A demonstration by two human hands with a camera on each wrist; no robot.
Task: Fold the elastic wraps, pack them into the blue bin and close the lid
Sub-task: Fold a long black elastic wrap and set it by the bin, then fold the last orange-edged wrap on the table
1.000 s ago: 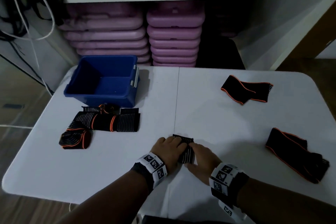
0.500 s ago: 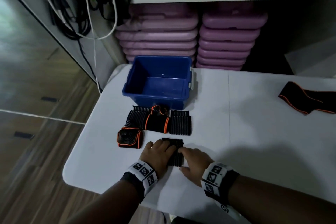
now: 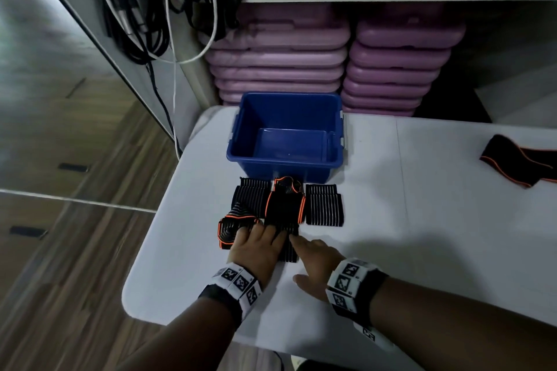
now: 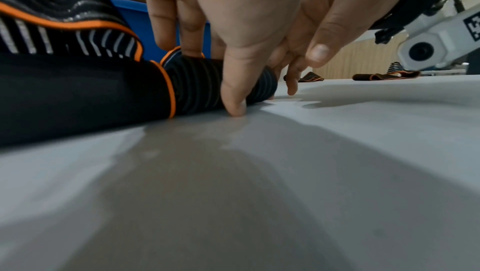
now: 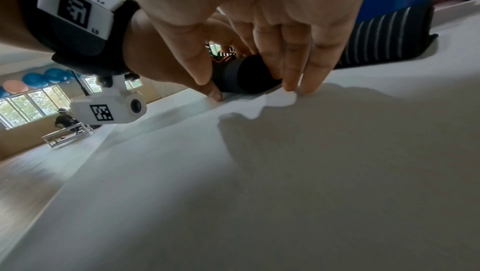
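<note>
An open blue bin [image 3: 283,170] stands at the back left of the white table [image 3: 422,220]. Just in front of it lies a pile of folded black wraps [image 3: 324,205] with orange trim. A small folded wrap [image 3: 291,247] lies against the pile's near edge. My left hand [image 3: 259,245] presses on top of it with straight fingers, its thumb down on the table [image 4: 215,78]. My right hand [image 3: 310,253] lies flat, its fingers [image 5: 291,82] against the wrap's right edge [image 5: 246,78]. An unfolded wrap [image 3: 518,163] lies far right.
Stacked purple steps [image 3: 280,63] fill the shelf unit behind the table. Black and white cables [image 3: 135,24] hang at the left. The table's left edge [image 3: 156,220] runs close to the pile, with wooden floor beyond. More wraps [image 4: 384,76] lie farther along the table.
Both hands have slid the small folded wrap left across the table until it meets the pile in front of the bin. The head view has swung left with them.
</note>
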